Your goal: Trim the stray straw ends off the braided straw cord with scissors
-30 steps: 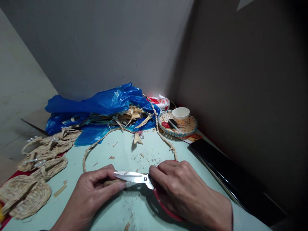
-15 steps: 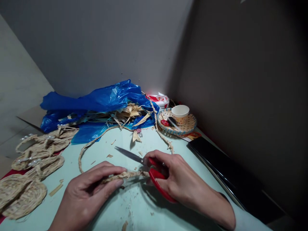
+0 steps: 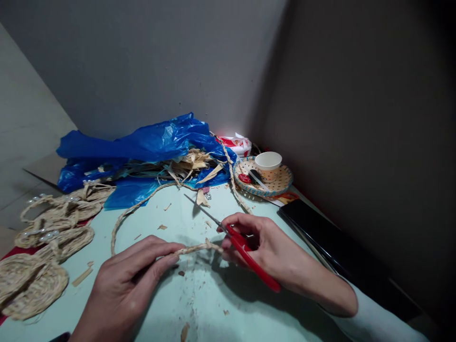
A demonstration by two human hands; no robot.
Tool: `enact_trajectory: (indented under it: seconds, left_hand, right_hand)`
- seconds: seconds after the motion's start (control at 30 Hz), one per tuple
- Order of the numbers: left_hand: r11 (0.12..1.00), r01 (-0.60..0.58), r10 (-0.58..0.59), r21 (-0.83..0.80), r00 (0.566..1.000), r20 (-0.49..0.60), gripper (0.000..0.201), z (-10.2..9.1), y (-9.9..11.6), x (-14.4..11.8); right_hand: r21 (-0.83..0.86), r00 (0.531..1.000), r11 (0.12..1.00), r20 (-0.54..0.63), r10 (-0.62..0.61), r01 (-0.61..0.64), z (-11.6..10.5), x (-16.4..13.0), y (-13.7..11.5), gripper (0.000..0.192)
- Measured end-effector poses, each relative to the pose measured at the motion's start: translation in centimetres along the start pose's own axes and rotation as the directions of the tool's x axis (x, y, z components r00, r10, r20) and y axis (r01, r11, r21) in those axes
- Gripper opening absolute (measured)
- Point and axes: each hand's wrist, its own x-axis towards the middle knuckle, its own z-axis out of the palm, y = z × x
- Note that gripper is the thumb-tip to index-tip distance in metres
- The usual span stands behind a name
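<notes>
Braided straw cord (image 3: 194, 248), lower centre: pinched taut in left hand (image 3: 133, 280), steadying its end. Right hand (image 3: 263, 247) grips red-handled scissors (image 3: 237, 240), blades closed, angled away upward. Blue bag (image 3: 142, 152) of straw, upper left.

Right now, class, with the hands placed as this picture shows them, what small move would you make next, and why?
Probably bring the scissors back down to the braided straw cord and snip its frayed end. The left hand pinches the cord, the right hand touches its other end, yet the blades point up and away, clear of the cord. Straw trimmings already litter the table.
</notes>
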Motion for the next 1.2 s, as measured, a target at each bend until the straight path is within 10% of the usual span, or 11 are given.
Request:
enact_trajectory:
  seconds: [0.23,0.63,1.2]
  left_hand:
    - [0.996,0.091,-0.086,0.004,0.927,0.366,0.019,-1.0,-1.1,1.6]
    - [0.796,0.546,-0.269,-0.260,0.705,0.656,0.029,-1.3,-1.1,0.6]
    - [0.769,0.560,-0.354,-0.307,0.774,0.525,0.030,-1.3,-0.4,0.9]
  right_hand:
    - [-0.034,0.986,0.991,-0.105,0.128,-0.133,-0.9,0.2,-1.2,0.036]
    - [-0.045,0.975,0.986,-0.163,0.152,-0.162,-0.7,0.4,-0.8,0.030]
    - [-0.460,0.986,0.887,-0.159,-0.044,-0.034,0.2,0.2,-0.7,0.015]
